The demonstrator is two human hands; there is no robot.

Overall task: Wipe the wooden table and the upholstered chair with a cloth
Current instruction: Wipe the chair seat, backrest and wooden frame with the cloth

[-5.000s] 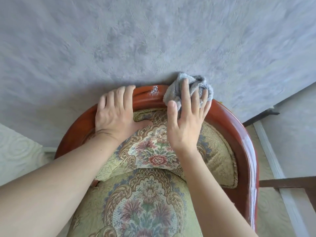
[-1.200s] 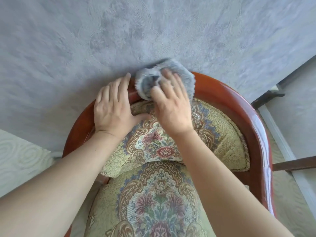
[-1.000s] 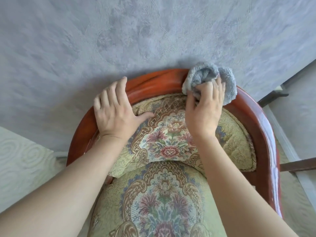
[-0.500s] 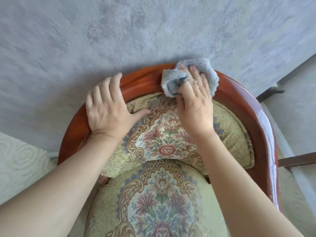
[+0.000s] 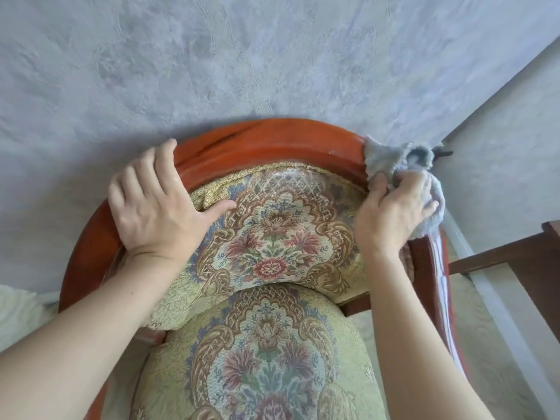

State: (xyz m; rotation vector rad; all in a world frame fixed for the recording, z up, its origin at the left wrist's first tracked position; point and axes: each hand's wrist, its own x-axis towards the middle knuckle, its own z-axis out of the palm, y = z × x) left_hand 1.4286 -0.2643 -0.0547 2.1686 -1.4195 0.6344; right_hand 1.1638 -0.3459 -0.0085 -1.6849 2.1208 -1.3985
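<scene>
Since half a second ago our right hand (image 5: 391, 213) has carried the grey cloth (image 5: 391, 160) from the top middle of the chair rail (image 5: 266, 140) out to its right-hand bend; the cloth is bunched under our fingers and thumb, gripped tight and pressed onto the red wood there, part of it spilling past the outer edge; our left hand (image 5: 154, 207) has kept its place, lying open and flat with nothing in it, fingers over the left of the rail, thumb on the floral back cushion (image 5: 272, 234); the upper edge of that cushion shows a pale patch just below the rail; the upholstered chair stands close against a grey-blue textured wall (image 5: 242, 56), its patterned seat (image 5: 260, 359) below us; at right a paler wall (image 5: 509, 147) meets the first at a corner, with a white skirting strip (image 5: 491, 301) and a dark wooden piece (image 5: 515, 262) just beside the chair; we cannot tell whether that piece is the table; we see no containers.
</scene>
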